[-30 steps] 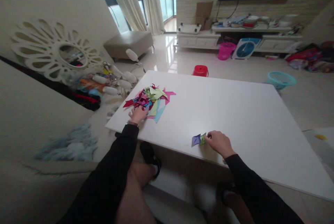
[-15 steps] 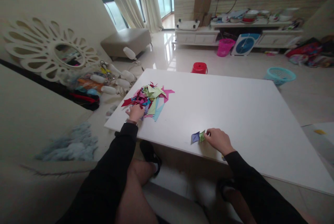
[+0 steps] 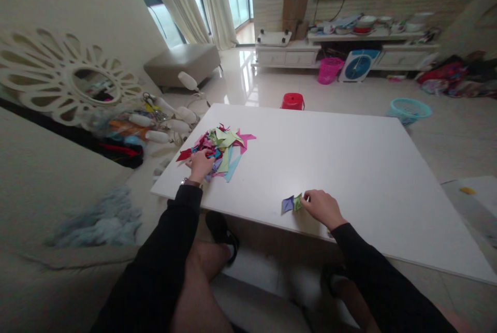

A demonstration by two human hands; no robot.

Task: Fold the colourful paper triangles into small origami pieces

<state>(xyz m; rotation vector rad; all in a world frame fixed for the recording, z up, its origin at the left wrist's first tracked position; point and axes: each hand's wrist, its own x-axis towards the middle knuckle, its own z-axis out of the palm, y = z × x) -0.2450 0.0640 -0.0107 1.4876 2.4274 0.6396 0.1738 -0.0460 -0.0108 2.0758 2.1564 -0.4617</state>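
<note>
A heap of folded coloured papers [image 3: 223,142], in pink, red, green, blue and purple, lies on the left part of the white table [image 3: 330,151]. My left hand [image 3: 201,164] reaches over the heap's near side, its fingers apart among the papers and their tips partly hidden. Close to the front edge, my right hand [image 3: 323,205] pinches the right side of a small green folded paper [image 3: 297,202]. Beside that piece, at its left, is a purple folded paper [image 3: 288,204]; whether the two are joined I cannot tell.
Beyond the table's far edge stands a red bucket [image 3: 292,101], with a light-blue basket [image 3: 409,109] farther right. White lamp shades [image 3: 178,126] and a petal-framed mirror [image 3: 95,84] are at the left. My legs are below the front edge.
My left hand has moved slightly farther onto the heap. The right hand stays at the green paper. The whole view has shifted a little.
</note>
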